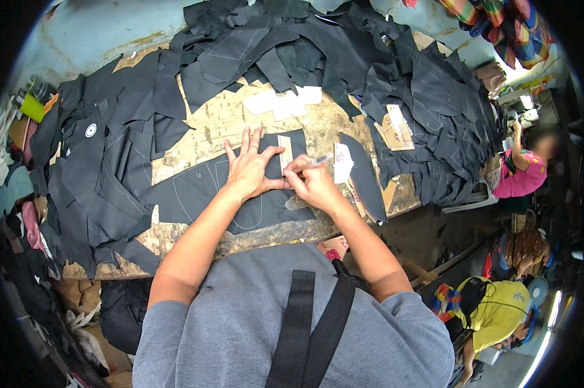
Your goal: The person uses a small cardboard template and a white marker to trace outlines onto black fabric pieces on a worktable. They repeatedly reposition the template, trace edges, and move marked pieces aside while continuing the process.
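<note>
My left hand (245,169) lies with fingers spread on a black sheet (182,191) that looks like leather. Its thumb and forefinger reach the edge of a narrow pale template strip (285,154). In my right hand (313,184) a slim pen (322,159) is pinched, its tip low beside the strip's near end and hidden by the fingers. Curved light outlines (258,207) are drawn on the black sheet. Right of the hands lie a white template (342,163) and a long curved black piece (367,178).
Black leather-like scraps (120,155) heap up around the worn wooden table (208,110). A white card template (284,103) lies beyond my hands, another card piece (395,128) at right. One person in pink (523,173) and another in yellow (499,310) are on the right.
</note>
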Demonstrator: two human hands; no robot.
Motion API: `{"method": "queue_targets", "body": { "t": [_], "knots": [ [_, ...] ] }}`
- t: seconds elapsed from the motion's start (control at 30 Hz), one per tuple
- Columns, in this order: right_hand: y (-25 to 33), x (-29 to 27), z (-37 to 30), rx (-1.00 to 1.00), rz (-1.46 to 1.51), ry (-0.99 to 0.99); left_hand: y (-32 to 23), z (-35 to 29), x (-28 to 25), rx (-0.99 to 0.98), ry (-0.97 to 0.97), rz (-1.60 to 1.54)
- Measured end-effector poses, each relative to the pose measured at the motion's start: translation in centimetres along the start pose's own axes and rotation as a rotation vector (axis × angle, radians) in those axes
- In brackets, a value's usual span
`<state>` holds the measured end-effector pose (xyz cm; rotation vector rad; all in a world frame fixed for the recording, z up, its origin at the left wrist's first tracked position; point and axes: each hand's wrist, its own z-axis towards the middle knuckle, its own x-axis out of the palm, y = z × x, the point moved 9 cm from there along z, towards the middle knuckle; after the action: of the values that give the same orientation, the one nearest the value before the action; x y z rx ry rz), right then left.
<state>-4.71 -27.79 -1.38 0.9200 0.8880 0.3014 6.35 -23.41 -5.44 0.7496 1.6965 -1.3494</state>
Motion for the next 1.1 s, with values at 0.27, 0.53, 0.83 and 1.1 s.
{"method": "queue_targets", "body": {
  "t": [0.27,0.53,0.83,1.1],
  "knots": [
    [-3.9,0.1,6.1,0.090,0.011,-0.100,0.3,-0.1,0.1,-0.009,-0.039,-0.016],
    [-3.7,-0.3,6.2,0.026,-0.115,-0.195,0.3,0.0,0.2,-0.017,-0.032,-0.038],
    [-6.1,-1.8,3.8,0.279,-0.054,-0.208,0.2,-0.1,-0.2,-0.040,-0.049,-0.095],
    [0.7,-1.6,-2.7,0.078,-0.198,-0.091,0.2,0.0,-0.1,-0.044,-0.044,-0.086]
  ]
}}
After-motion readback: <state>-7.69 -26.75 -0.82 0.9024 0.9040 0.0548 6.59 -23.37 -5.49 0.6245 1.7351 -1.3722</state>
